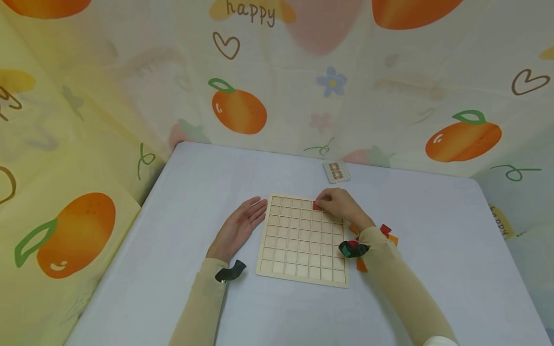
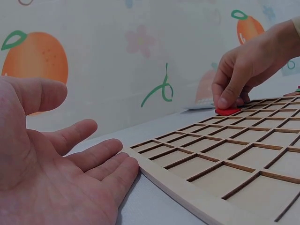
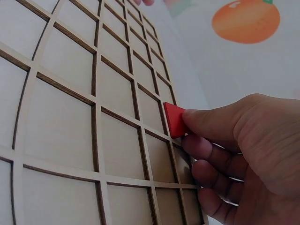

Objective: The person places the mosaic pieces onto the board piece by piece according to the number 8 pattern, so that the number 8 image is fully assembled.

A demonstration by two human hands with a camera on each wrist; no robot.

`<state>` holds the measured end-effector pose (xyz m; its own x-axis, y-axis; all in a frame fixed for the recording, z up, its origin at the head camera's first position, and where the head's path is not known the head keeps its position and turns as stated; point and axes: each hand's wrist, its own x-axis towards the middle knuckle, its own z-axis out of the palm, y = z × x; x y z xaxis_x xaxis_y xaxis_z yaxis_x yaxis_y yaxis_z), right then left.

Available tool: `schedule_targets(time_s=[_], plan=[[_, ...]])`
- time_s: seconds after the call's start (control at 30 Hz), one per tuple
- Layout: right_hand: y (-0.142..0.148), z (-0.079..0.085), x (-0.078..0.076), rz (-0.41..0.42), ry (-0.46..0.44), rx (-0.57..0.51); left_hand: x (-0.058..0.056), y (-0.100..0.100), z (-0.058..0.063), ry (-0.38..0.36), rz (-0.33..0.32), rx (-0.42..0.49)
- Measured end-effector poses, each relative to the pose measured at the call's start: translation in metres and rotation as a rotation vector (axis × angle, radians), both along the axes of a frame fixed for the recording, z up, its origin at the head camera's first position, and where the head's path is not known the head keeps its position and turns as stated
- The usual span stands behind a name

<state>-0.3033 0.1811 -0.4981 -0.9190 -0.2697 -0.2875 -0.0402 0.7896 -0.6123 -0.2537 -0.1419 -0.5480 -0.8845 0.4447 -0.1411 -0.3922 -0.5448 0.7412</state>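
Right fingers [image 3: 198, 146] pinch a red tile [image 3: 175, 120]; head view adds orange tiles [image 1: 361, 265].

2 beige sleeves [image 1: 196, 307], apparently black wristbands [image 1: 231, 272]

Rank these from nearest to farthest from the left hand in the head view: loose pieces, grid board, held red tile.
1. Grid board, just right of the left hand.
2. Held red tile, in the right hand at the board's far side.
3. Loose pieces, past the board's right edge.
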Motion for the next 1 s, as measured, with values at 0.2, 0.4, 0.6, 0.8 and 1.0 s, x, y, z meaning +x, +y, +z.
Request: schedule_targets(time_s=[0.2,0.4,0.6,0.8,1.0], plan=[[0.0,-0.001,0.0,-0.003,0.015,0.011,0.0,0.002,0.002,-0.009,0.009,-0.004],[0.001,-0.002,0.001,-0.004,0.028,0.021,-0.001,0.003,0.003,-0.012,0.012,-0.002],[0.002,0.0,0.002,-0.026,0.037,-0.002,-0.001,0.003,0.003,-0.016,0.014,-0.005],[0.008,0.009,0.003,-0.057,0.042,-0.084,0.0,0.003,0.001,-0.025,0.013,-0.003],[0.015,0.036,0.006,-0.034,0.085,-0.143,0.0,0.002,0.0,-0.021,0.016,-0.007]])
